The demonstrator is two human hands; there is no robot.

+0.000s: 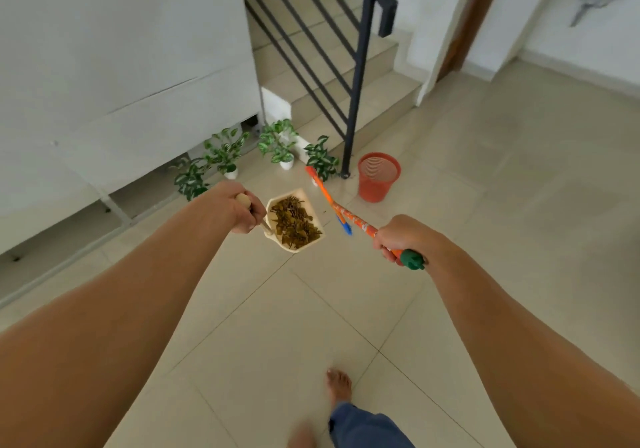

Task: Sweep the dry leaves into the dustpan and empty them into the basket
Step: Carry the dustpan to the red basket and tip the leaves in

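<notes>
Cream dustpan (313, 205), brown leaves (294, 224), orange basket (378, 177).

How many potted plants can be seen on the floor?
4: leftmost potted plant beside the left wrist, second behind it, third at the stair foot, fourth by the railing post. More may be hidden.

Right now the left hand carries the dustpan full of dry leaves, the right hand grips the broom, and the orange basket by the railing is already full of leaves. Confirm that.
Not quite. The head view shows the orange basket holding no visible leaves; they all lie in the dustpan. The left hand does carry it and the right hand grips the broom.
</notes>
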